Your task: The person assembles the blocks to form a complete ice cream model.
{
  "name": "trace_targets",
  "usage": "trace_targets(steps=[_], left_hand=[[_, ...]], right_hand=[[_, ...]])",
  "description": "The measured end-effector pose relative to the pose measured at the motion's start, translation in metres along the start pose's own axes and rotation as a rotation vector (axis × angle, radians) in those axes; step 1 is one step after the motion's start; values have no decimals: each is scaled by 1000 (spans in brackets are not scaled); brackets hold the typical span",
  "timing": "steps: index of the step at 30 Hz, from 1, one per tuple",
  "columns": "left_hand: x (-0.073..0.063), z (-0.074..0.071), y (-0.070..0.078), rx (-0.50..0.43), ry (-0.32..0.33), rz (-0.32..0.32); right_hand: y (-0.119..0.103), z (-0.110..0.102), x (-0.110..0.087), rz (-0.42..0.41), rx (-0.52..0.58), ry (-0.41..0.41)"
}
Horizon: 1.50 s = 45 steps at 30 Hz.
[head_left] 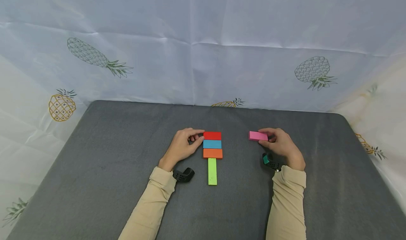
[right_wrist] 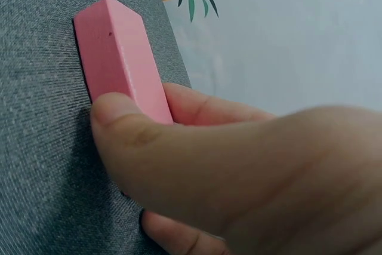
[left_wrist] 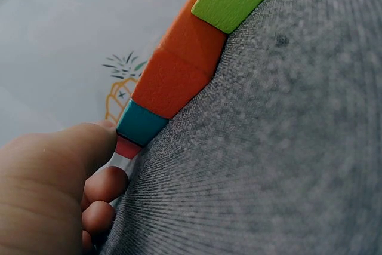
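Note:
My left hand (head_left: 183,145) is at the left end of a red block (head_left: 212,135). Index fingertip and thumb tip pinch at that end, the other fingers curled beneath. In the left wrist view the thumb (left_wrist: 89,141) overlaps the ends of the red and blue blocks. Against the red block lies a blue block (head_left: 212,144), then an orange block (head_left: 213,153), all crosswise in a column. A green block (head_left: 212,171) runs lengthwise from the orange one toward me. To the right, my right hand (head_left: 280,143) grips a pink block (right_wrist: 122,52) by its right end between thumb and index finger.
A grey cloth-covered table (head_left: 120,155) carries the blocks. Along its far edge hangs a pale curtain (head_left: 190,71) printed with pineapples. Each wrist wears a black device, the left one (head_left: 184,175) close to the tabletop.

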<state>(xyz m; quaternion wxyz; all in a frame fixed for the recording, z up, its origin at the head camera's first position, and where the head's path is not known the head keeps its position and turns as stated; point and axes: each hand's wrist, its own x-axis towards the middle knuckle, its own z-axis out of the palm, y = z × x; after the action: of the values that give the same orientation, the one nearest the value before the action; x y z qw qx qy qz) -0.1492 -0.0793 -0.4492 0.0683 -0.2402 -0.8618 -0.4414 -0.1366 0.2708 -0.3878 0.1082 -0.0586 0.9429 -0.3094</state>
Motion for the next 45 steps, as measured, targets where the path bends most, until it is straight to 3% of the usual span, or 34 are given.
trace_targets(steps=[10, 18, 26, 45], left_hand=[[0, 0, 0, 12, 11, 25], [0, 0, -1, 5, 0, -1], [0, 0, 1, 5, -2, -9], [0, 0, 1, 14, 2, 4]], right_hand=[[-4, 2, 1, -20, -12, 33], [-9, 3, 2, -8, -8, 55], [-15, 6, 5, -52, -11, 118], [-37, 23, 19, -93, 6, 178]])
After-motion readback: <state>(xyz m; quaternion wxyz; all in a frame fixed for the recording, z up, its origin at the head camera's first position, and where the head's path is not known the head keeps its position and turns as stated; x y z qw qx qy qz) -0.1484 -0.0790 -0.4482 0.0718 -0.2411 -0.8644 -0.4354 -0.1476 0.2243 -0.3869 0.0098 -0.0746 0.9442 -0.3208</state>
